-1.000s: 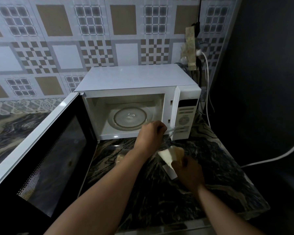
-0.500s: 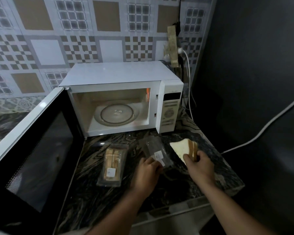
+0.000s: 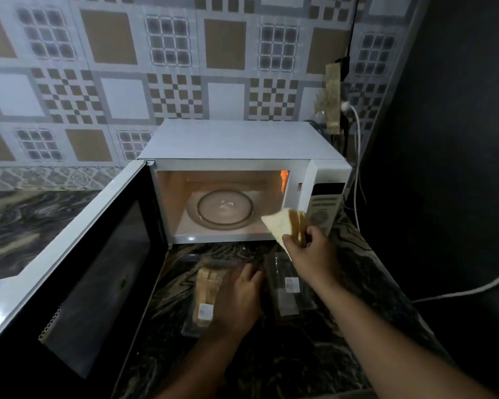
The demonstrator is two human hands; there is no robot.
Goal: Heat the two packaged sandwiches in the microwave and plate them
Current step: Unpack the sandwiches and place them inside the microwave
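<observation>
One sandwich (image 3: 205,295) stays packaged (microwave (image 3: 242,180) holds only its turntable (image 3: 224,209))

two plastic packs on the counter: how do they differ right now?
The left pack holds a sandwich; the right pack is empty clear plastic. The left hand rests on the left pack; the right pack lies untouched, passed over by the right hand, which holds the unwrapped sandwich near the open microwave. Both lie flat on the counter, each with a white label.
</observation>
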